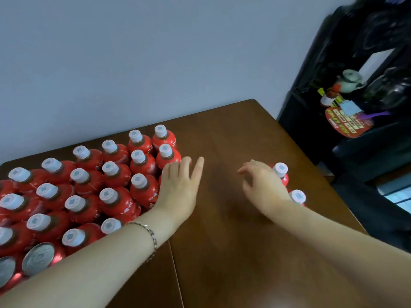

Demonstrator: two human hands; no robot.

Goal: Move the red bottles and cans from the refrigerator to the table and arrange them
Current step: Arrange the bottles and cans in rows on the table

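Red white-capped bottles fill the brown wooden counter; two stragglers seemingly await arranging. Left grip and right grip wide, empty.

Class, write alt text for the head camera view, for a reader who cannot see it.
A person's open left hand lies beside a block of red bottles on a brown table, while the right hand hovers by two separate bottles near the right edge. Two cans stand at its near corner.
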